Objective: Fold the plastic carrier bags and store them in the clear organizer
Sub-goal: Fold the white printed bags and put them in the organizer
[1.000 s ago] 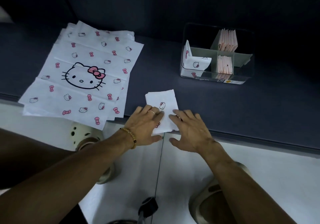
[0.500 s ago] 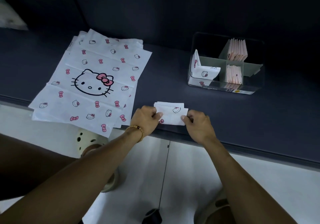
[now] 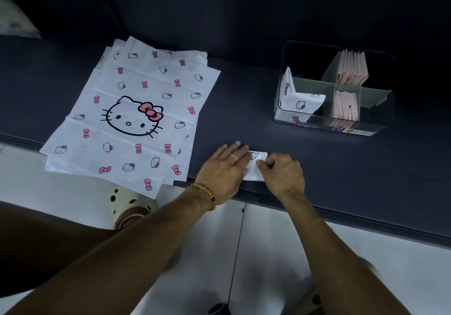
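Note:
A small folded white bag [image 3: 255,166] with a cat-face print lies near the front edge of the dark counter [image 3: 341,168]. My left hand [image 3: 223,170] lies flat across its left part, fingers straight. My right hand [image 3: 280,174] pinches the bag's right edge with curled fingers. Left of them lies a stack of flat white bags [image 3: 131,117] printed with a large cat face and pink bows. The clear organizer [image 3: 334,129] stands at the back right; it holds folded white bags [image 3: 300,102] in its left section and folded pink bags [image 3: 351,70] in its right sections.
The stack of flat bags overhangs the counter's front edge. A dark wall rises behind the counter. Below the edge are a white floor, a pale perforated shoe [image 3: 122,197] and a dark object [image 3: 219,308] at the bottom.
The bag has been folded smaller, from an upright rectangle to a short strip. My left hand went from pinching the bag to pressing flat on it. The right hand still pinches the right edge.

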### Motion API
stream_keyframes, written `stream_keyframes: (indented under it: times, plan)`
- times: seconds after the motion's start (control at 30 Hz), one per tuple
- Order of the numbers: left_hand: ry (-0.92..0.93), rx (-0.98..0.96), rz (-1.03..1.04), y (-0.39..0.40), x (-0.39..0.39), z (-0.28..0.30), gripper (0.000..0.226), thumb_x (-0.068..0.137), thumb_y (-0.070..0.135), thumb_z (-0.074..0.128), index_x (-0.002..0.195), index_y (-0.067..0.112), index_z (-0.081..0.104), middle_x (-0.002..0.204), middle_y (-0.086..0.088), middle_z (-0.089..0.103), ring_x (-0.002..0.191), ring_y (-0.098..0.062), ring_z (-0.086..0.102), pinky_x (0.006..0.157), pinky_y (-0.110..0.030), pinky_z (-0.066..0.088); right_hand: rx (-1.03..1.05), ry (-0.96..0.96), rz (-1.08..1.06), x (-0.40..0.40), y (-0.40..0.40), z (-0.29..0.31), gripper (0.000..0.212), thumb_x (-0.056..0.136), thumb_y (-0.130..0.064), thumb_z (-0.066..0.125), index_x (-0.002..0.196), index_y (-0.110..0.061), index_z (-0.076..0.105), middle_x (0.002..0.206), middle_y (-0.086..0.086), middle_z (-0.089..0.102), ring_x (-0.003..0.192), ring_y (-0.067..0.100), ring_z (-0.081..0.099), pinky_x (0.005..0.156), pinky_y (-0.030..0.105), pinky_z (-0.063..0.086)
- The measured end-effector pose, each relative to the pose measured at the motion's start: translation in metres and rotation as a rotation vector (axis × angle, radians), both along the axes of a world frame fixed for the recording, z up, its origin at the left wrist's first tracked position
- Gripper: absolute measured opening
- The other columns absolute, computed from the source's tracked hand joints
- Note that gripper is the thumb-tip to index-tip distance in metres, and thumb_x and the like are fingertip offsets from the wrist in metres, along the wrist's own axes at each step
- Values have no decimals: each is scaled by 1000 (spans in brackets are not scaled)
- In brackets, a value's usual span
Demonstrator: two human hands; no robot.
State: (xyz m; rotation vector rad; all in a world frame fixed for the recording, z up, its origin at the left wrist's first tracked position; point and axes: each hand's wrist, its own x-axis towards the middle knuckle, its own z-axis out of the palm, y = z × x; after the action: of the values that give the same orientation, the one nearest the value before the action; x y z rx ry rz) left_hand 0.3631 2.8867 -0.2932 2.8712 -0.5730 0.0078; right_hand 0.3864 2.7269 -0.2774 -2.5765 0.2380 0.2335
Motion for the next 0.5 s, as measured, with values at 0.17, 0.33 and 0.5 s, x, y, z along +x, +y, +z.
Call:
stream_keyframes:
  times: [0.17,0.33,0.5]
  plan:
    - [115,58,-19,2,2,-7,53,102,31,21,151,14,11,159,-1,10,146,-14,4,118,-27,-2,-310,-326,294,-14,-10,-9,41,91,-32,60,124,-10,56,122,11,59,109,32,56,82,42,49]
    - [42,208,-19,-1,1,-4,54,102,31,18,150,9,7,159,-8,10,146,-21,4,119,-35,-6,-318,-177,472,-24,-20,-27,54,102,-36,17,150,-14,28,159,0,21,148,21,12,118,42,8]
    - [42,170,-115,-34,9,-1,56,98,22,30,149,3,15,156,-14,18,145,-24,12,117,-33,-4,-356,-144,537,-23,-25,-31,54,102,-34,13,153,-15,13,161,0,7,148,17,-2,118,41,-3]
